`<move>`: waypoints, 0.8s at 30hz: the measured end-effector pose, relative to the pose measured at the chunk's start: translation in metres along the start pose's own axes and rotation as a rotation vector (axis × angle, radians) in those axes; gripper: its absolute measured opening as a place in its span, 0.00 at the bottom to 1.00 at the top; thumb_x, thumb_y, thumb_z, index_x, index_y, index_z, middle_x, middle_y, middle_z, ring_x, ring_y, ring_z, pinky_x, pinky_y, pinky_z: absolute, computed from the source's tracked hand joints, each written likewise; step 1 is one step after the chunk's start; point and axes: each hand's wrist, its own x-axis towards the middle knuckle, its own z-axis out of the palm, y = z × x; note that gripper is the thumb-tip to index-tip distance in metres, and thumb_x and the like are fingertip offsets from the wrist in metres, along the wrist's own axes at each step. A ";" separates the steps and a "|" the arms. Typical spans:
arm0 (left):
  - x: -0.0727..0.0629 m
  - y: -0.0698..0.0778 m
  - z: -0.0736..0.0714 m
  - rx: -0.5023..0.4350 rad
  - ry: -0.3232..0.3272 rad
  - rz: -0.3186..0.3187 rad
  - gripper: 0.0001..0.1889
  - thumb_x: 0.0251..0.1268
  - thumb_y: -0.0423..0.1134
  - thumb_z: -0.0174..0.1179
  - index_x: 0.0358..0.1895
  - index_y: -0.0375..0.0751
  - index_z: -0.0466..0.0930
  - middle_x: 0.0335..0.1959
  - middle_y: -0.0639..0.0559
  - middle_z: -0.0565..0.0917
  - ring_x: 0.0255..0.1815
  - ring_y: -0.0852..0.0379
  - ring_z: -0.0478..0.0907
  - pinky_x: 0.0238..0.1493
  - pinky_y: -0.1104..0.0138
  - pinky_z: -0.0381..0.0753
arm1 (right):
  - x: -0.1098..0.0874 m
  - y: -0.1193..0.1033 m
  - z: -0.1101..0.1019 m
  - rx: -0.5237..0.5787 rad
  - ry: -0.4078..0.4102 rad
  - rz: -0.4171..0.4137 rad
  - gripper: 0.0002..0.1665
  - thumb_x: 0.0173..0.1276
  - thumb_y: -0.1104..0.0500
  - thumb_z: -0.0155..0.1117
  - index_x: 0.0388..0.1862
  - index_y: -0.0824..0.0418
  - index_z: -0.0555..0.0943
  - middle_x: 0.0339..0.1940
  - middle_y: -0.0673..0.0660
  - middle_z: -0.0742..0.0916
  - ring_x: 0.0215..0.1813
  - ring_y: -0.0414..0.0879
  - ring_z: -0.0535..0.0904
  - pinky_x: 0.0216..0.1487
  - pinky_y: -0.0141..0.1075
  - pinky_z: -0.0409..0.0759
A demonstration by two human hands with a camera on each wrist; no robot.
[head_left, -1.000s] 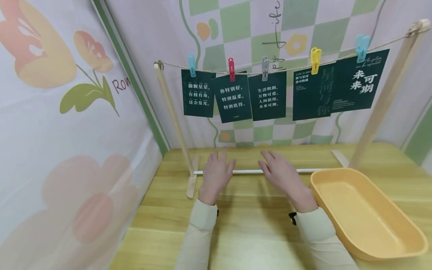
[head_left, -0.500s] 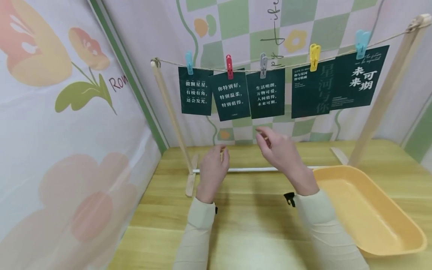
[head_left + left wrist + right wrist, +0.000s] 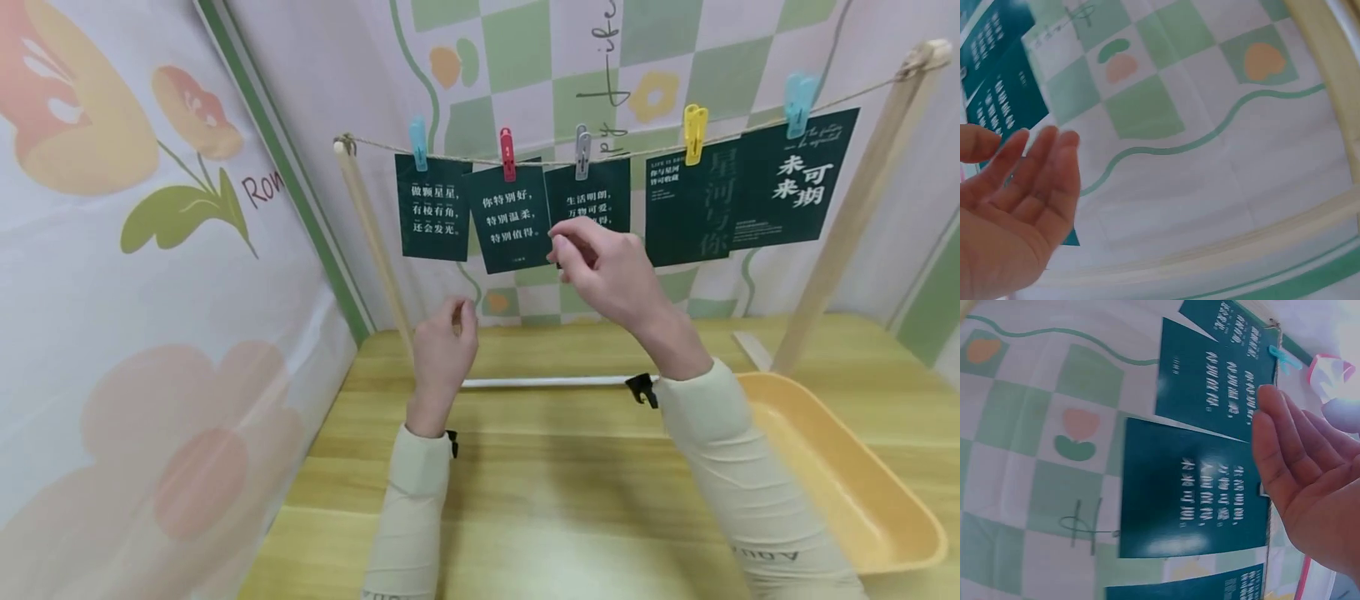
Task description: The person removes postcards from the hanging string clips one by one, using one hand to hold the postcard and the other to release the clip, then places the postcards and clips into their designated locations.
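The grey-pegged card (image 3: 592, 187) hangs from the twine (image 3: 637, 153) in front of the person, portrait-wise, its long axis running down, with the right hand (image 3: 611, 267) across its lower part in the head view. That hand is the nearer one: its fingers bend loosely towards the thumb, and the right wrist view shows nothing between them. Whether the fingertips touch a card, I cannot tell. The left hand (image 3: 446, 350) is lower and further left, near but below the cards; its fingers curve gently, the thumb stands off to one side, and it too holds nothing. From both hands, the card lies upward, and to the right of the left one.

Just left of it, the red-pegged card (image 3: 512, 218) hangs slightly tilted, its edge close to the right fingertips. Beyond that, the leftmost card (image 3: 435, 208) hangs under a light blue peg (image 3: 417, 143). On the other side, past a gap, come the yellow-pegged card (image 3: 686, 208) and the rightmost card (image 3: 798, 187), which overlap in this view. The twine runs between a left post (image 3: 377, 250) and a right post (image 3: 852, 217), above a white rod (image 3: 555, 382). A yellow tray (image 3: 832, 467) sits on the wooden table (image 3: 555, 500), partly behind the right sleeve (image 3: 757, 475).
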 end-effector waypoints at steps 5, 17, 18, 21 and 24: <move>0.012 0.002 -0.016 -0.177 -0.018 -0.063 0.13 0.75 0.38 0.51 0.43 0.35 0.83 0.39 0.43 0.89 0.37 0.51 0.87 0.38 0.62 0.86 | 0.018 -0.013 -0.008 -0.035 -0.029 -0.058 0.14 0.77 0.58 0.51 0.51 0.64 0.80 0.34 0.57 0.88 0.26 0.42 0.81 0.27 0.24 0.75; 0.051 -0.008 -0.059 -0.262 -0.002 -0.210 0.18 0.77 0.43 0.49 0.62 0.39 0.71 0.54 0.41 0.82 0.57 0.48 0.79 0.52 0.58 0.81 | 0.074 -0.041 -0.035 -0.229 -0.082 -0.310 0.14 0.75 0.62 0.52 0.50 0.65 0.83 0.31 0.58 0.86 0.24 0.44 0.71 0.26 0.25 0.65; 0.054 -0.009 -0.061 -0.240 -0.013 -0.226 0.19 0.77 0.45 0.49 0.64 0.41 0.69 0.56 0.41 0.81 0.59 0.48 0.78 0.54 0.57 0.80 | 0.079 -0.043 -0.036 -0.248 -0.084 -0.338 0.14 0.75 0.62 0.52 0.50 0.66 0.83 0.31 0.58 0.86 0.24 0.45 0.72 0.27 0.24 0.65; 0.060 -0.013 -0.065 -0.186 -0.049 -0.256 0.23 0.77 0.47 0.49 0.69 0.45 0.63 0.61 0.41 0.78 0.65 0.49 0.75 0.60 0.56 0.79 | 0.095 -0.050 -0.037 -0.284 -0.084 -0.369 0.15 0.76 0.61 0.51 0.50 0.66 0.83 0.36 0.59 0.88 0.26 0.46 0.76 0.29 0.23 0.66; 0.067 -0.017 -0.066 -0.120 -0.070 -0.231 0.24 0.77 0.48 0.49 0.70 0.44 0.62 0.65 0.41 0.76 0.67 0.48 0.73 0.63 0.56 0.78 | 0.111 -0.054 -0.037 -0.302 -0.068 -0.346 0.17 0.77 0.60 0.48 0.52 0.66 0.82 0.39 0.61 0.88 0.29 0.49 0.77 0.32 0.24 0.67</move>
